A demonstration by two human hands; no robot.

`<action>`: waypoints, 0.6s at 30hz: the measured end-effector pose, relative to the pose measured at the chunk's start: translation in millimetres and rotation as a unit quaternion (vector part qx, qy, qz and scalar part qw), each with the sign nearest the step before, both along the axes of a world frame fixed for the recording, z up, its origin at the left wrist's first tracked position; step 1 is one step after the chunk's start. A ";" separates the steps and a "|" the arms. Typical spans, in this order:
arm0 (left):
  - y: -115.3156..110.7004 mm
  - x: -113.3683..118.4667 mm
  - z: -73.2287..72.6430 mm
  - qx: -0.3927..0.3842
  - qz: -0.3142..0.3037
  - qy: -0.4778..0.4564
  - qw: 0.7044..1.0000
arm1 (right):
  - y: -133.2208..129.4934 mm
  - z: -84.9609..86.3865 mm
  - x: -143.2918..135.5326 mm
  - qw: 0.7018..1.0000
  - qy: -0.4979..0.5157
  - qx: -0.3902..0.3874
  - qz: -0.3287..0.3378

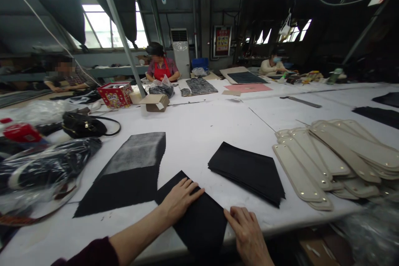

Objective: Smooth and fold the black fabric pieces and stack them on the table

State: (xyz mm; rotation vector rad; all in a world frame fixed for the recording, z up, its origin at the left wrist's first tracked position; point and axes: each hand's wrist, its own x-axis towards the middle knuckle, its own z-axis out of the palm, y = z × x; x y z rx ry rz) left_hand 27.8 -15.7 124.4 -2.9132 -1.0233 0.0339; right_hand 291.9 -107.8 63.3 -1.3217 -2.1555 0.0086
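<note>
A piece of black fabric [199, 224] lies at the table's front edge, its near end reaching over that edge. My left hand [181, 199] rests flat on its upper part with the fingers stretched out. At the fabric's right edge is my right hand [246, 230], its fingers curled and the fingertips pinching that edge; the thumb is partly hidden. To the right sits a stack of black fabric pieces [246, 170], fanned slightly at its near corner. On the left, another stack of dark fabric [124, 174] has a greyish upper half and touches the piece under my left hand.
Beige panels with metal studs [302, 170] are piled at the right. A black handbag [84, 124] and plastic-wrapped goods [46, 166] crowd the left side. Farther back are a small cardboard box [154, 103], a red patterned box [115, 94], a long dark strip [301, 102] and several people working.
</note>
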 end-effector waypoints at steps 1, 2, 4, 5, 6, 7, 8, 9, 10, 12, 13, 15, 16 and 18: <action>5.6 -9.7 -1.3 0.002 0.015 -0.003 1.000 | -0.2 0.1 1.0 1.000 -0.006 -0.005 0.005; 11.0 -18.6 -2.7 0.004 0.032 -0.003 0.999 | -0.4 0.5 2.0 1.000 -0.014 -0.010 0.008; 20.1 -31.8 -5.3 0.002 0.064 -0.001 0.998 | -1.0 1.6 3.8 0.999 -0.028 -0.021 0.010; 23.4 -35.4 -6.3 -0.001 0.080 0.001 0.997 | -1.5 1.8 4.8 0.999 -0.031 -0.024 0.007; 25.8 -37.1 -6.9 -0.005 0.095 0.000 0.995 | -1.9 1.5 5.9 0.999 -0.032 -0.025 0.002; 27.4 -37.0 -7.1 -0.007 0.110 -0.003 0.994 | -2.3 0.6 7.1 0.999 -0.031 -0.021 -0.001; 28.2 -35.5 -6.9 -0.010 0.122 -0.009 0.992 | -2.7 -1.0 8.6 0.999 -0.029 -0.013 -0.002; 28.5 -33.3 -6.4 -0.012 0.132 -0.018 0.991 | -3.0 -3.1 10.3 1.000 -0.029 -0.002 0.005; 28.6 -30.6 -5.6 -0.013 0.139 -0.030 0.990 | -2.9 -5.5 12.1 0.999 -0.030 0.010 0.014; 28.8 -25.9 -3.6 -0.012 0.147 -0.057 0.987 | -1.2 -9.9 15.6 0.999 -0.031 0.024 0.021; 29.2 -24.2 -2.9 -0.011 0.151 -0.072 0.986 | 1.0 -11.4 16.9 0.999 -0.030 0.024 0.018; 30.8 -22.2 -3.0 -0.008 0.157 -0.094 0.983 | 9.1 -12.4 17.6 1.000 -0.022 0.020 0.000; 31.5 -21.8 -4.1 -0.009 0.156 -0.100 0.983 | 15.3 -12.1 16.4 1.000 -0.017 0.022 -0.012; 32.0 -21.5 -9.0 -0.010 0.145 -0.104 0.984 | 30.9 -11.2 9.1 0.999 -0.017 0.045 -0.018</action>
